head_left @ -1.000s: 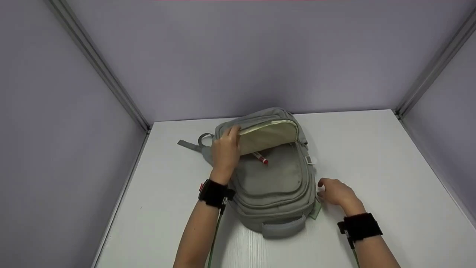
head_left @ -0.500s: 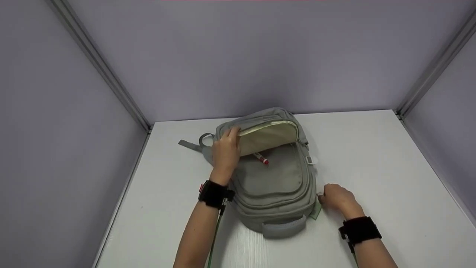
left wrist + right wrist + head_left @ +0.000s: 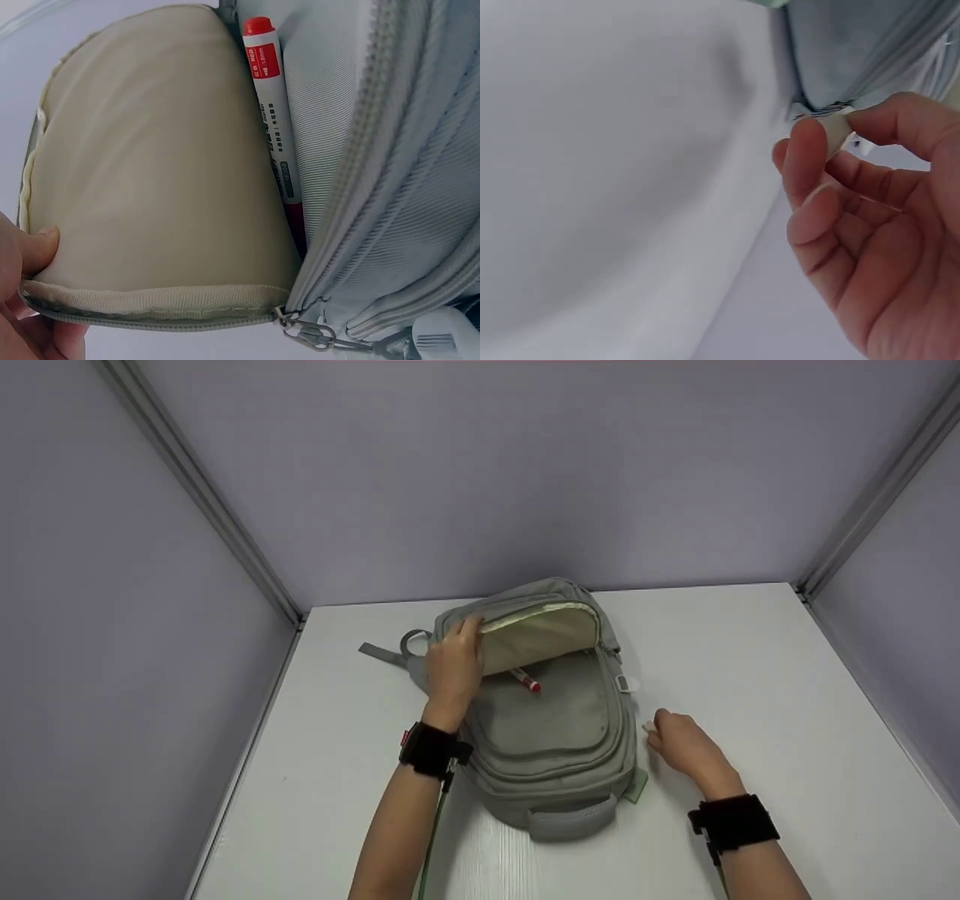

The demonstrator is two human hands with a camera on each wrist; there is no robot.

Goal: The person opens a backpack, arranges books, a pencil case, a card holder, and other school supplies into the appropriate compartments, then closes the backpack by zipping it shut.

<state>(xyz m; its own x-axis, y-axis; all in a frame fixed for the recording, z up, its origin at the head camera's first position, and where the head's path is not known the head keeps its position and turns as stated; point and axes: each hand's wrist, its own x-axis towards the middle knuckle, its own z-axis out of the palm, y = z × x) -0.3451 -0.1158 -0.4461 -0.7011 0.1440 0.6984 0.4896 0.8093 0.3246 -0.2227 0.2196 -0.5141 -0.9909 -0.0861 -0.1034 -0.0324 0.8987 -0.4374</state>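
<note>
A grey backpack (image 3: 551, 716) lies on the white table, its front pocket unzipped. My left hand (image 3: 454, 664) grips the edge of the pocket flap (image 3: 150, 165) and holds it folded back, beige lining showing. Inside the pocket rests a whiteboard marker (image 3: 274, 112) with a red cap, its lower end tucked under the lining. To the right of the bag, my right hand (image 3: 688, 746) pinches a small off-white block (image 3: 835, 133) between thumb and fingertips. Most of that block is hidden by the fingers.
A flat green piece (image 3: 636, 786) pokes out from beneath the bag's lower right corner. The carry handle (image 3: 574, 819) faces me. A strap (image 3: 382, 652) trails to the left, and a white buckle (image 3: 624, 683) sits on the right side. Pale panels wall the table.
My right hand closed on the small off-white block beside the bag, then lifted it slightly away from the green piece. The left hand has stayed on the flap.
</note>
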